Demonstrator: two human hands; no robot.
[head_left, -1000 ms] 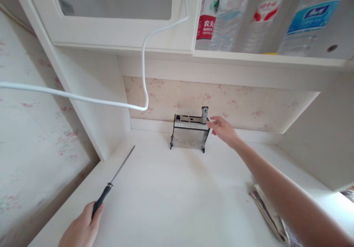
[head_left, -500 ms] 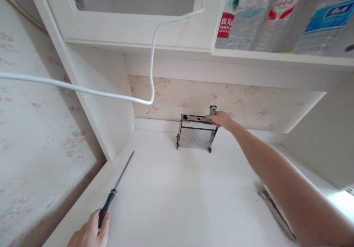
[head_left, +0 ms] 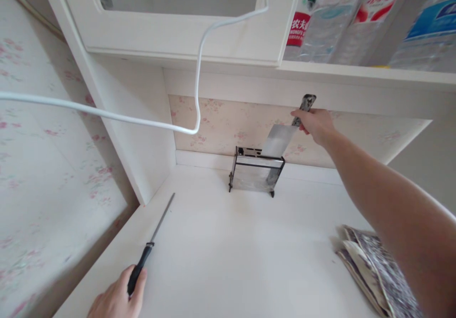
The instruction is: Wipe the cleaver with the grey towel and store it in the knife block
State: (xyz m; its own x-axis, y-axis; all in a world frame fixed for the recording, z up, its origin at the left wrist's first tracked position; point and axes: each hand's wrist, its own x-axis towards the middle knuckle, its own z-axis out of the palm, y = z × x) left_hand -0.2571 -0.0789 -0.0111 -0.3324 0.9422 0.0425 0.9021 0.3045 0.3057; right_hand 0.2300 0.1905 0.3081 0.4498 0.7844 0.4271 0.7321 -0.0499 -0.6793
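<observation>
My right hand (head_left: pixel 315 124) is closed around the dark patterned handle of a cleaver (head_left: pixel 280 140). Its broad blade is tilted and partly out of the knife block (head_left: pixel 254 175), the lower end still in a top slot. That block is a clear-fronted stand with a metal top and dark feet, standing against the back wall. At the lower left, my left hand (head_left: pixel 119 293) grips the black handle of a honing steel (head_left: pixel 163 220), whose thin grey rod points away from me over the white counter (head_left: pixel 228 251).
A folded patterned cloth (head_left: pixel 377 270) lies on the counter at right, partly behind my forearm. Overhead is a white cabinet (head_left: pixel 185 35) with a shelf of plastic bottles (head_left: pixel 331 19). A white cable (head_left: pixel 142 121) hangs across the view. Floral wallpaper (head_left: pixel 228 123) covers the back wall.
My right hand has moved up and right, drawing the cleaver partway out of the knife block, so its blade now shows. More of the cloth is visible. My left hand keeps its hold.
</observation>
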